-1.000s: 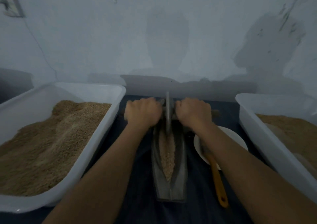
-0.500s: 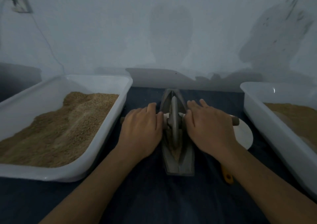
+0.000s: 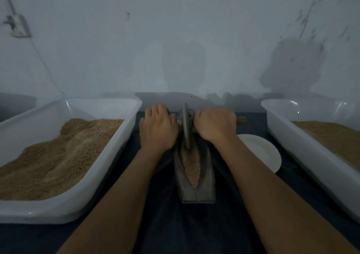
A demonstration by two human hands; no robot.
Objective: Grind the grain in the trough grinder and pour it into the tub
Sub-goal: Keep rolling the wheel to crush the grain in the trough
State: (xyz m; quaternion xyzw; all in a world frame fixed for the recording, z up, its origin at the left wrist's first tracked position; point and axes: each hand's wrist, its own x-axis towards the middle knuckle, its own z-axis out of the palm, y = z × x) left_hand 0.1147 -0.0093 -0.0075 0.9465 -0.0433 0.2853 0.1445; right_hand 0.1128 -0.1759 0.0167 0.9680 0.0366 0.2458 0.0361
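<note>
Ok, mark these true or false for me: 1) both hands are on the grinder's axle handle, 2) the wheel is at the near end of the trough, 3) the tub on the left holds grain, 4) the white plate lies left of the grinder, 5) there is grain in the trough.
1) True: the left hand and right hand grip the axle on either side of the wheel.
2) False: the wheel is at the far end of the trough.
3) True: the left tub holds grain.
4) False: the white plate lies right of the grinder.
5) True: grain lies along the trough.

White tubs [image 3: 81, 213], tan grain [image 3: 191, 166]
</note>
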